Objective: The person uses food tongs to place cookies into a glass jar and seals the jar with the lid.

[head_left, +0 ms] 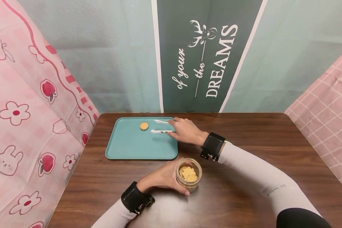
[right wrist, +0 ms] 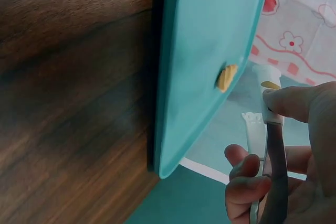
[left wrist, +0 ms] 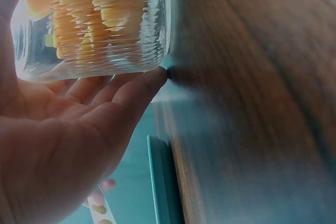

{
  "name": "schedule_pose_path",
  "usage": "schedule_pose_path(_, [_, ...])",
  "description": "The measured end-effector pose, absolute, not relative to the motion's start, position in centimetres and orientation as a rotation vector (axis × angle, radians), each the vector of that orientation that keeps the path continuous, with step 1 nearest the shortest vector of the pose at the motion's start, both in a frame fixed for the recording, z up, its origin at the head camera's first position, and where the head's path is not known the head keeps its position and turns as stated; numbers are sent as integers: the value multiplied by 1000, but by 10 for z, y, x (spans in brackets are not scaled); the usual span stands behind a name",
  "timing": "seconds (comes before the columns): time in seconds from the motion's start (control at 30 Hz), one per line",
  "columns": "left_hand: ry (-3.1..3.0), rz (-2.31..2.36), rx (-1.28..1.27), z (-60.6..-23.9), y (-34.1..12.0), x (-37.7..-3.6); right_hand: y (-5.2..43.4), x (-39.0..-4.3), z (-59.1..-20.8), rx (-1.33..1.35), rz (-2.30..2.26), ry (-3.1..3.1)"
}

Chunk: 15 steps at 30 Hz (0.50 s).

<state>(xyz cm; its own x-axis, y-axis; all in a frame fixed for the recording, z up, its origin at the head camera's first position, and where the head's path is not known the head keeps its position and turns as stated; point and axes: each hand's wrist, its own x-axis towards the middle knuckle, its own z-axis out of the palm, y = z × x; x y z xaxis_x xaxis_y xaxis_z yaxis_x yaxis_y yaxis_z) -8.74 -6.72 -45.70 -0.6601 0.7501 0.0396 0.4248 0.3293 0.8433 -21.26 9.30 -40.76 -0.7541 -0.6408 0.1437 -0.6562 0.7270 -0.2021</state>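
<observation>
My left hand (head_left: 166, 177) grips a clear glass jar (head_left: 199, 173) by its side, thumb at the front and fingers curled behind. Inside the lidless jar are several yellow cookies (head_left: 188, 174), stacked against the glass in the left wrist view. With my right hand (head_left: 186, 130) I hold white-tipped tongs (head_left: 161, 131) between thumb and fingers, above the right part of a teal tray (head_left: 131, 148). Their arms are spread and nothing lies between the tips. A small round yellow cookie (head_left: 143, 126) lies on the tray, just left of those tips; the right wrist view shows it apart from them.
The brown wooden table (head_left: 245, 190) carries the tray at back left and the jar in front of the tray's right corner. A green printed curtain (head_left: 125, 57) hangs behind; pink cloths stand at the left and right sides.
</observation>
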Motion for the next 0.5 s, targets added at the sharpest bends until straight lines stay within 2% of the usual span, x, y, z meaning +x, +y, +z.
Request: schedule_pose_path(0.5, [2231, 1262, 1042, -458, -67, -87, 69, -229, -427, 1138, 322, -2858])
